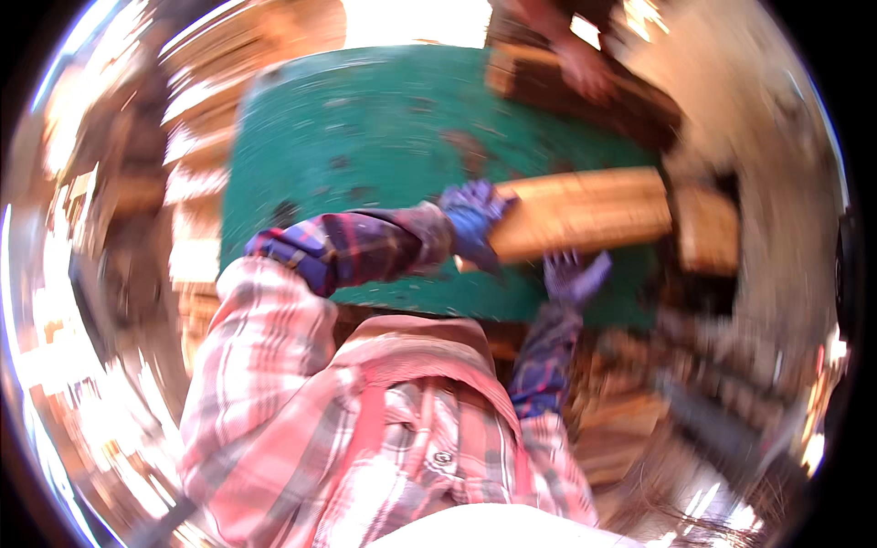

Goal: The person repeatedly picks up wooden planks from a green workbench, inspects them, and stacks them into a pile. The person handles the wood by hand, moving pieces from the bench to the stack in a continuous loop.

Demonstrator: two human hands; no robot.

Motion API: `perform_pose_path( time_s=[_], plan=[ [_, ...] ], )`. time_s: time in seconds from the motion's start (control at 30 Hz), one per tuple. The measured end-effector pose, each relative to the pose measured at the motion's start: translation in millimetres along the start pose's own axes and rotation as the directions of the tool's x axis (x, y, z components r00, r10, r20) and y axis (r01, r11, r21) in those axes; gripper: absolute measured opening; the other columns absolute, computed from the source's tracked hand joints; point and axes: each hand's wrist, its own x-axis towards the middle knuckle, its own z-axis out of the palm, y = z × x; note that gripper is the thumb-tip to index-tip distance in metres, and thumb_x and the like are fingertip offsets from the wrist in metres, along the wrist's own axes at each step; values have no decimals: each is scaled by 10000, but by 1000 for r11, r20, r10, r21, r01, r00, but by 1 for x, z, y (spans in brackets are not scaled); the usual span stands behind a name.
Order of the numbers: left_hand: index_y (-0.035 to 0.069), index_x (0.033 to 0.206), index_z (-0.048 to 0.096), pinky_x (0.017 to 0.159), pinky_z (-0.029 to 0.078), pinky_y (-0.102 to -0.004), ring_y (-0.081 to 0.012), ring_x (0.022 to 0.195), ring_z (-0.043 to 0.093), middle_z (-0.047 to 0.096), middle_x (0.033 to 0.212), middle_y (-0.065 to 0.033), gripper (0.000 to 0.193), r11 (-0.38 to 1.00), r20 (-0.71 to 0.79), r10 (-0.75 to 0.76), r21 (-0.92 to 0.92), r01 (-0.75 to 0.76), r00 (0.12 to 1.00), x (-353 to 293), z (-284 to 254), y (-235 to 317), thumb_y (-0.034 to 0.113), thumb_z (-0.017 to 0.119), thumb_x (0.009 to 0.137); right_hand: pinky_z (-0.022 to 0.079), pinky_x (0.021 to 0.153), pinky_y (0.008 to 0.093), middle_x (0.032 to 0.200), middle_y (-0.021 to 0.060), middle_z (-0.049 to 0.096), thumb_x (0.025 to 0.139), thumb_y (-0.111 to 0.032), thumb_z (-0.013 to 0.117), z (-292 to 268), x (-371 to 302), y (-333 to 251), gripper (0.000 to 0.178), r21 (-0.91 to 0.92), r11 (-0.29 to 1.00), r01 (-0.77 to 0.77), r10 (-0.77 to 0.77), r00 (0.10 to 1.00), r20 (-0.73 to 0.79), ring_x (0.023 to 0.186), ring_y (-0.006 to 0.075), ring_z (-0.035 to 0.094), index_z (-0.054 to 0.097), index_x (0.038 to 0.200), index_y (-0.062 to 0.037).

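A pale, thick wooden block (585, 215), which looks like several boards laid together, lies slantwise over the right part of a green tabletop (338, 137). My left hand (470, 219), in a blue and purple glove, is closed on the block's left end. Below the block's near edge is my right hand (575, 277), in a purple glove. Its thumb stands apart to the right and its fingers reach up to that edge, their tips partly hidden there. Motion blur softens both hands.
Across the table another person's hand (587, 71) rests on a dark-sided wooden block (539, 82) at the far right corner. A shorter wood piece (708, 228) sits beyond the right edge. Stacked planks (196, 151) line the left side, and wood scraps (621, 416) lie at the lower right.
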Motion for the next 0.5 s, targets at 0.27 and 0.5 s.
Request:
perform_pose_path(
  time_s=[0.27,0.5],
  plan=[
    [21,1387,421,980,386,-494,-422,1146,494,482,1176,-248,1007,880,-272,-438,-323,348,857,-316,-32,-105,421,789,540,367,1097,482,1439,171,422,911,-492,552,113,-13,270,716,-225,928,-296,357,537,764,1279,258,467,324,1460,-93],
    [11,1430,364,1076,350,-421,-329,1269,454,467,1336,-207,966,787,-753,-587,-617,-10,297,-393,-69,-217,283,832,629,260,1150,416,1504,135,366,944,-626,394,361,-193,478,806,-678,640,-362,612,-293,735,1363,271,372,316,1472,-21]
  ],
)
